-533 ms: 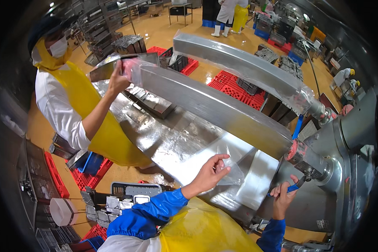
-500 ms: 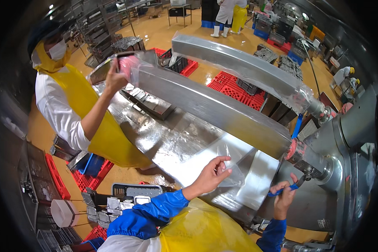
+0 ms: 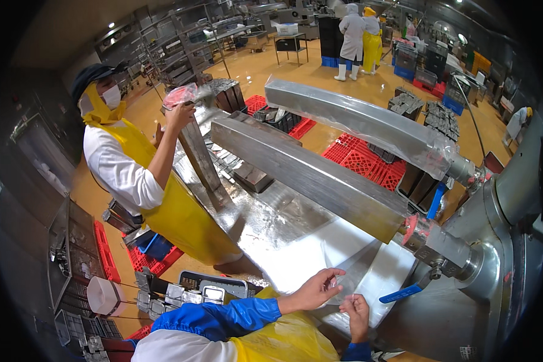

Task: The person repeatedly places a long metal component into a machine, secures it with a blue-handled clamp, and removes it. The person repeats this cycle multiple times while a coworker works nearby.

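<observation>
My left hand (image 3: 318, 289) has its thumb and fingers curled together on a thin, clear plastic bag (image 3: 346, 281). Close beside it, my right hand (image 3: 357, 315) pinches the near edge of the same film. Right of my hands, the blue valve handle (image 3: 400, 294) sticks out untouched below a steel outlet (image 3: 443, 250). From that outlet a long square steel tube (image 3: 308, 178) runs away to the left, its surface bare. Behind it lies a second square tube (image 3: 356, 117) covered in clear film.
A steel table (image 3: 283, 211) carries white sheets (image 3: 320, 250). At left, a co-worker (image 3: 157, 175) in a yellow apron holds a long metal mould (image 3: 198, 154) upright, pink filling at its top. Metal moulds (image 3: 175, 295), red crates (image 3: 359, 158) and a machine (image 3: 513, 193) surround the table.
My right hand has let go of the blue handle and come left to the plastic bag. The co-worker has taken the mould off the near tube's end and tilted it upright.
</observation>
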Demonstrator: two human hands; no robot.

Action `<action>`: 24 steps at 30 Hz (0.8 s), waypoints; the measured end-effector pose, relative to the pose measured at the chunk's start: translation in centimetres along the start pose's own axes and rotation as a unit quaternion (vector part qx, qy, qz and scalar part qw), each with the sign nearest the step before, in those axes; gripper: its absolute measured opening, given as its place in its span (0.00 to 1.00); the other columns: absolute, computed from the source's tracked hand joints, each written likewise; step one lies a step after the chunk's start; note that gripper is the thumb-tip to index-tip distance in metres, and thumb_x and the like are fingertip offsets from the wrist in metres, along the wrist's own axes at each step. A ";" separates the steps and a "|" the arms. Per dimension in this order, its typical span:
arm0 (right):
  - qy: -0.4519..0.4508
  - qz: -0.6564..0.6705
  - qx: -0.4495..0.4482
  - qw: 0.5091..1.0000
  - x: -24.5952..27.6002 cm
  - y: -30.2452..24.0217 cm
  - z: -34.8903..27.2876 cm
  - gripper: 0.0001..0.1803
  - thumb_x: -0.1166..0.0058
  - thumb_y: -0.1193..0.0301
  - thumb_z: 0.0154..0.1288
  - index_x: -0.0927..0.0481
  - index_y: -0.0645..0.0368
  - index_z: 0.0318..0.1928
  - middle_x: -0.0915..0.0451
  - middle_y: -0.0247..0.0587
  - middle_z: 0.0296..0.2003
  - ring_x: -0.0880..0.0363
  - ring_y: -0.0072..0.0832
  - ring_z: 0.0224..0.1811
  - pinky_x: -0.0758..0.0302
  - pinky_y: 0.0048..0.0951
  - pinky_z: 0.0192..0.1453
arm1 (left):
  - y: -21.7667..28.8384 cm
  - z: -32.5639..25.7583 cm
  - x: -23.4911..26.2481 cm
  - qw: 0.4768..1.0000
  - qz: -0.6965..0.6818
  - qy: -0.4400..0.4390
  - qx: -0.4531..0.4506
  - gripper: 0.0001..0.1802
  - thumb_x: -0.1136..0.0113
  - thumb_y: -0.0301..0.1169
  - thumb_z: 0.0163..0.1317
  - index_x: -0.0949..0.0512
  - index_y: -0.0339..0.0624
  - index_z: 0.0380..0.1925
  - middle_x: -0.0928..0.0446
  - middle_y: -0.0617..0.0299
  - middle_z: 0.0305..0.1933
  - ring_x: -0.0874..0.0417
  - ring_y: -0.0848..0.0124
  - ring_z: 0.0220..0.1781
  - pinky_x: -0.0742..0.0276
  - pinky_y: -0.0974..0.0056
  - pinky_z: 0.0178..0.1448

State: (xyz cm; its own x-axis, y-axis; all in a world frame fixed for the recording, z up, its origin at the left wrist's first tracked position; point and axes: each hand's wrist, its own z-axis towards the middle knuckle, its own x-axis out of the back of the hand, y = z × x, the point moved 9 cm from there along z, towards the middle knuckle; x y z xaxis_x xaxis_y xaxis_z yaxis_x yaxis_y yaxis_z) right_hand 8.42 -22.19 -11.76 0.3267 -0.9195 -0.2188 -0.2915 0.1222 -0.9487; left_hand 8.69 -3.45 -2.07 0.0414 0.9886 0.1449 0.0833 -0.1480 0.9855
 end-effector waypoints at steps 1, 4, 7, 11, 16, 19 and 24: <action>0.028 0.069 -0.015 0.997 0.5 -0.3 -0.3 0.08 0.43 0.71 0.78 0.23 0.62 0.49 0.19 0.38 0.37 0.18 0.24 0.37 0.19 0.27 0.43 | 1.0 -0.1 -0.2 0.999 0.035 0.005 -0.025 0.23 0.35 0.36 0.73 0.23 0.46 0.66 0.29 0.66 0.39 0.28 0.78 0.37 0.27 0.69 0.43; 0.025 0.147 -0.043 0.988 1.1 0.8 -0.1 0.06 0.44 0.72 0.78 0.23 0.61 0.47 0.19 0.38 0.37 0.18 0.26 0.36 0.19 0.30 0.41 | 1.3 -0.1 -0.4 0.995 0.077 -0.056 -0.037 0.21 0.39 0.37 0.76 0.22 0.45 0.65 0.27 0.63 0.40 0.25 0.73 0.38 0.26 0.66 0.45; 0.062 0.190 -0.096 0.975 -0.5 0.9 0.6 0.05 0.44 0.72 0.77 0.24 0.60 0.47 0.19 0.39 0.37 0.18 0.26 0.36 0.19 0.33 0.40 | 2.6 -0.3 1.1 0.992 0.093 -0.050 -0.072 0.18 0.42 0.35 0.76 0.22 0.43 0.61 0.23 0.53 0.43 0.20 0.59 0.43 0.22 0.58 0.51; 0.026 0.117 -0.109 0.987 -6.2 -0.5 3.4 0.06 0.44 0.71 0.77 0.24 0.60 0.47 0.18 0.38 0.37 0.18 0.26 0.37 0.19 0.33 0.38 | 3.6 0.1 6.3 0.990 0.109 0.006 -0.089 0.16 0.43 0.33 0.75 0.21 0.41 0.58 0.21 0.49 0.47 0.17 0.55 0.46 0.21 0.55 0.52; 0.034 0.116 -0.110 0.987 -12.2 -1.4 11.0 0.09 0.44 0.67 0.79 0.23 0.59 0.49 0.18 0.38 0.40 0.17 0.28 0.39 0.19 0.32 0.39 | 0.8 0.1 15.4 0.989 0.067 0.111 -0.068 0.11 0.40 0.31 0.73 0.19 0.37 0.49 0.20 0.50 0.42 0.17 0.56 0.41 0.21 0.57 0.45; 0.051 0.136 -0.082 0.986 -17.1 -3.6 15.8 0.09 0.45 0.65 0.80 0.24 0.57 0.49 0.19 0.36 0.42 0.17 0.29 0.47 0.19 0.34 0.42 | -1.0 -0.1 20.7 0.990 0.076 0.111 -0.043 0.10 0.37 0.33 0.72 0.18 0.37 0.42 0.21 0.55 0.34 0.18 0.62 0.35 0.23 0.59 0.41; -0.061 0.165 -0.130 0.976 -28.6 -4.7 23.9 0.07 0.47 0.65 0.81 0.24 0.54 0.50 0.22 0.30 0.38 0.22 0.22 0.39 0.26 0.28 0.37 | -5.8 1.0 29.9 0.990 -0.082 0.082 0.083 0.08 0.39 0.32 0.74 0.18 0.38 0.42 0.23 0.64 0.30 0.21 0.75 0.32 0.24 0.66 0.39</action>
State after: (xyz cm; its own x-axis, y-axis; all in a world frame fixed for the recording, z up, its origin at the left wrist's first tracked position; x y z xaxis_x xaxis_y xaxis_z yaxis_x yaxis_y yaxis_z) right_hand 21.94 12.48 -6.47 0.2768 -0.7927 -0.5431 -0.6114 0.2907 -0.7360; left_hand 10.41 26.98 -3.54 -0.1483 0.9889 0.0096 0.2393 0.0265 0.9706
